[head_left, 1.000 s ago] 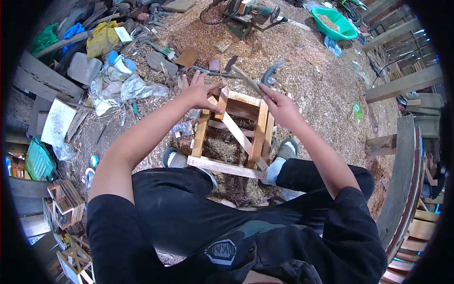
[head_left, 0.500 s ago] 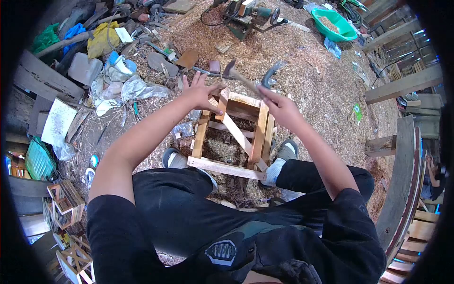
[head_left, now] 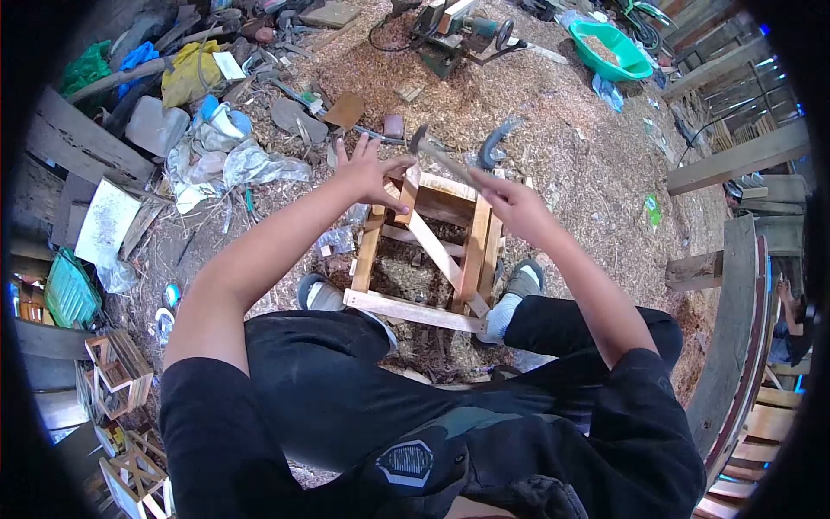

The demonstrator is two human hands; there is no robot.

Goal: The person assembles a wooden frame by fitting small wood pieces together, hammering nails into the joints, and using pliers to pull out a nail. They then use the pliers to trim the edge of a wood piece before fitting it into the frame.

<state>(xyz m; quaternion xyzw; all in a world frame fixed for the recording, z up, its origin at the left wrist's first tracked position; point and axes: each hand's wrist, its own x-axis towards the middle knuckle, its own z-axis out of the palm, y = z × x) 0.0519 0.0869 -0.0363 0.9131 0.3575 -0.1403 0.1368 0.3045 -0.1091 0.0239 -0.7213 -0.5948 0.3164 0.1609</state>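
Note:
Between my feet stands a small wooden frame [head_left: 367,255], open in the middle, with a pale diagonal strip [head_left: 435,246] running across it. My left hand [head_left: 373,180] is at the frame's far left corner. Its thumb and index finger grip the corner post by the strip's upper end, while the other fingers spread outward. In my right hand [head_left: 519,210], a hammer [head_left: 450,163] is held by its handle above the frame's far side. The hammer head is just above the corner post, close to my left index finger. Whether a nail is there is too small to tell.
Wood shavings cover the ground. A curved dark object [head_left: 493,145] lies beyond the frame. Further off are a machine [head_left: 458,39] and a green basin [head_left: 609,52]. Plastic bags [head_left: 251,164] lie to the left, near stacked small wooden frames [head_left: 121,372]. Timber posts [head_left: 735,156] stand at right.
The hammer head has come down a little toward the corner post, and my right hand has shifted slightly. My left hand and the frame have stayed in place.

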